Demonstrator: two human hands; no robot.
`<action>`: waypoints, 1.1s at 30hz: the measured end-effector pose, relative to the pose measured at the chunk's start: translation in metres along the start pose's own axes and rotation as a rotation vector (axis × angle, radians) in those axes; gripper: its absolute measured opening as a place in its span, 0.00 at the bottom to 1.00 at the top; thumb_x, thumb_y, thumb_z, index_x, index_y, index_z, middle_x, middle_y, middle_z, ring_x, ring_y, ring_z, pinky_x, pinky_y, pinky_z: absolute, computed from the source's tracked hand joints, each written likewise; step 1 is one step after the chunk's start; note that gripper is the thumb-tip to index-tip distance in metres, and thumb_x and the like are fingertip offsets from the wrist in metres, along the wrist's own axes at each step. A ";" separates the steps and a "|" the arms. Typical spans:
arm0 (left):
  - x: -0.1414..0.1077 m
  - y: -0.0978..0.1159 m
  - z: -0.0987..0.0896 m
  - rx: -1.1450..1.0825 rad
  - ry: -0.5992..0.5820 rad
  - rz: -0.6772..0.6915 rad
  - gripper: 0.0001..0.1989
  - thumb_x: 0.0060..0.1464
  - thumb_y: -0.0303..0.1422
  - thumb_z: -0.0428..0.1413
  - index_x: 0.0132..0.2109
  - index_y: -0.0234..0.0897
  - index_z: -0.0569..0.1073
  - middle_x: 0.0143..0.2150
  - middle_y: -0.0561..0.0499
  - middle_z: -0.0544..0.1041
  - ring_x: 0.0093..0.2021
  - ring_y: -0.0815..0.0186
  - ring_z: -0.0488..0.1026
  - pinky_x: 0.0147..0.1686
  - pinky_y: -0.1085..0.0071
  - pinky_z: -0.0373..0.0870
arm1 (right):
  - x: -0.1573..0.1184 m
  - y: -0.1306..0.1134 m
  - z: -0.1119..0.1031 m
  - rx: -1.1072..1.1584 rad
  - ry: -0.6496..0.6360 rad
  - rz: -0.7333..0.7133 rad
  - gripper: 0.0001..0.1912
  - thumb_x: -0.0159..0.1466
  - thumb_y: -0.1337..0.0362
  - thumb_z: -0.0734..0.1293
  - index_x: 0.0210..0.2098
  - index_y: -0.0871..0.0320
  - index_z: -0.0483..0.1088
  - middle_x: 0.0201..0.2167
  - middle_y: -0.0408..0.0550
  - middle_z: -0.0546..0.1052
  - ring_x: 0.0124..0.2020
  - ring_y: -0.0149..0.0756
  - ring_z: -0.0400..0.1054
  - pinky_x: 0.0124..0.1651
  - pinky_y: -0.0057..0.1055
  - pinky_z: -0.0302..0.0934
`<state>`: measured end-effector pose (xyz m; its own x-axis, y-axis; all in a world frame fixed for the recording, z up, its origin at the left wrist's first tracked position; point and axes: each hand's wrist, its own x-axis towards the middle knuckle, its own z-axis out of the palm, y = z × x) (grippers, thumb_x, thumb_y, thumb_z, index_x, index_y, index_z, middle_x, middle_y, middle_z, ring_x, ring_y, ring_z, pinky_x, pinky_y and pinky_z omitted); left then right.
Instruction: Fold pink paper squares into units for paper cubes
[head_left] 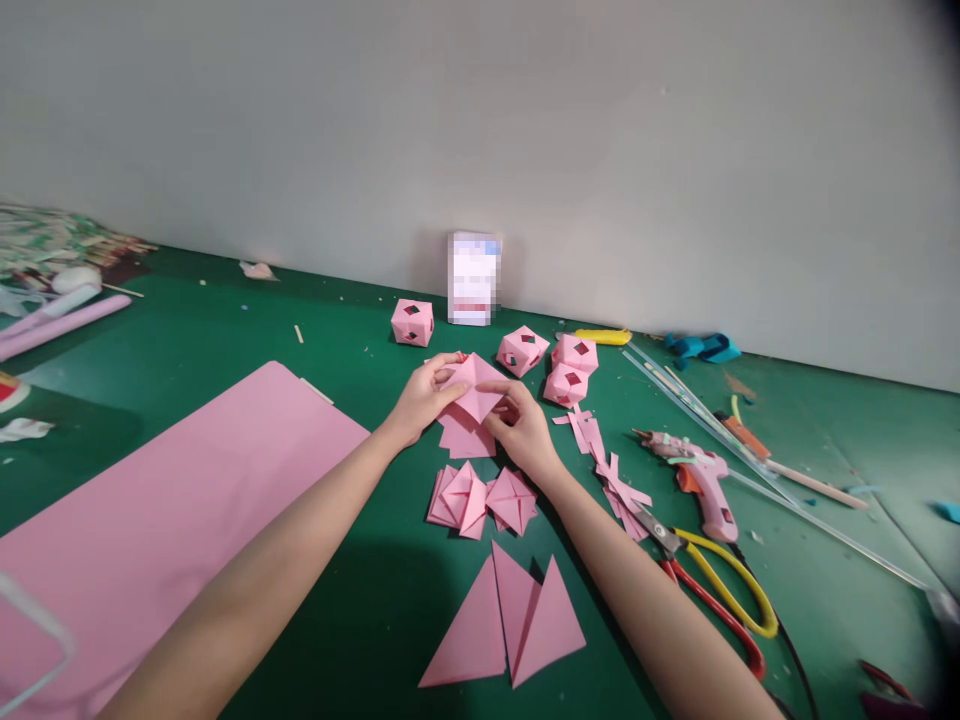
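My left hand (429, 396) pinches the left side of a folded pink paper piece (474, 386), thumb on top. The fingers of my right hand (517, 418) close on its right edge. Under this piece lie several pink paper sheets (466, 437). Nearer to me sit two small stacks of folded pink paper (463, 498), and in front of them are larger pink paper triangles (471, 630), some standing partly unfolded. Beyond my hands stand several pink paper cubes with cut-out holes, one left (412, 323) and one right (523, 350).
A large pink sheet (225, 470) covers the left of the green table. On the right lie pink paper strips (589, 440), scissors (720, 570) with yellow and red handles, a pink glue gun (697, 475) and a yellow-handled tool (604, 337). A blurred white panel (472, 280) leans against the wall.
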<state>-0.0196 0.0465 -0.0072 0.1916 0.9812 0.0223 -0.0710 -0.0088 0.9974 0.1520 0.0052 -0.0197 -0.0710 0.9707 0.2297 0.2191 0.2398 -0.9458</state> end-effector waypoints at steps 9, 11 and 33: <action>0.000 0.003 -0.001 0.075 -0.035 0.081 0.17 0.54 0.38 0.61 0.50 0.36 0.77 0.59 0.43 0.75 0.58 0.54 0.73 0.57 0.63 0.67 | 0.000 0.005 -0.001 -0.037 0.045 -0.010 0.14 0.56 0.70 0.67 0.41 0.54 0.74 0.47 0.48 0.73 0.43 0.38 0.71 0.44 0.34 0.68; -0.001 0.003 -0.001 0.088 -0.079 0.081 0.19 0.55 0.43 0.61 0.50 0.36 0.77 0.56 0.43 0.77 0.52 0.55 0.76 0.49 0.65 0.72 | 0.001 0.006 -0.002 -0.056 0.073 -0.037 0.09 0.58 0.67 0.69 0.39 0.54 0.74 0.45 0.48 0.74 0.48 0.41 0.70 0.50 0.36 0.66; 0.000 -0.007 -0.002 0.124 -0.044 0.033 0.27 0.46 0.40 0.69 0.52 0.37 0.75 0.53 0.41 0.79 0.44 0.56 0.80 0.41 0.64 0.77 | 0.001 0.008 0.000 0.093 0.126 0.166 0.22 0.58 0.53 0.74 0.47 0.54 0.67 0.36 0.47 0.79 0.36 0.40 0.76 0.41 0.37 0.70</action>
<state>-0.0211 0.0471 -0.0142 0.2340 0.9707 0.0552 0.0427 -0.0670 0.9968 0.1535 0.0085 -0.0268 0.0817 0.9925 0.0904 0.1264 0.0797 -0.9888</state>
